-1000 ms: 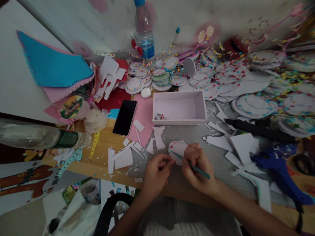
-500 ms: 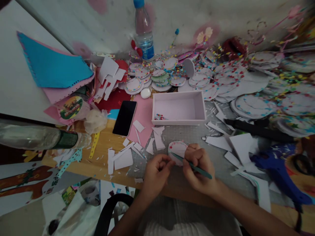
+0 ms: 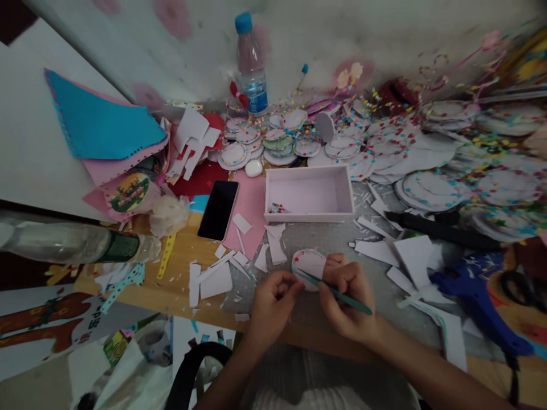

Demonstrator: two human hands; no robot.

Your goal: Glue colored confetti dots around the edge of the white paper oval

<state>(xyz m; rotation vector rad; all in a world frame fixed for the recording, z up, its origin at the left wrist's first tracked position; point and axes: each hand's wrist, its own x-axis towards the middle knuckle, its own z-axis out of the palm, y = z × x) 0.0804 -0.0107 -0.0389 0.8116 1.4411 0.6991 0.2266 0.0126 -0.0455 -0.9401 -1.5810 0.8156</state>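
A small round white disc, with tiny coloured bits and a red star along its rim, lies at the front of the grey mat. My left hand is closed, thumb and forefinger pinching the disc's lower left edge. In my right hand is a pair of dark green tweezers, gripped like a pen. The tweezers' tips rest over the disc's left half, close to my left fingertips. Whether the tips hold a bit is too small to tell. Behind the disc stands a white open box with a few beaded bits in its left corner.
Left of the box lies a black phone on pink paper. White paper scraps are strewn to the left, more to the right beside a blue glue gun. Decorated discs are piled along the wall, near a water bottle.
The whole view has shifted slightly downward in the picture. Both hands keep nearly the same pose at the disc, and the tweezers' tips have moved only a little.
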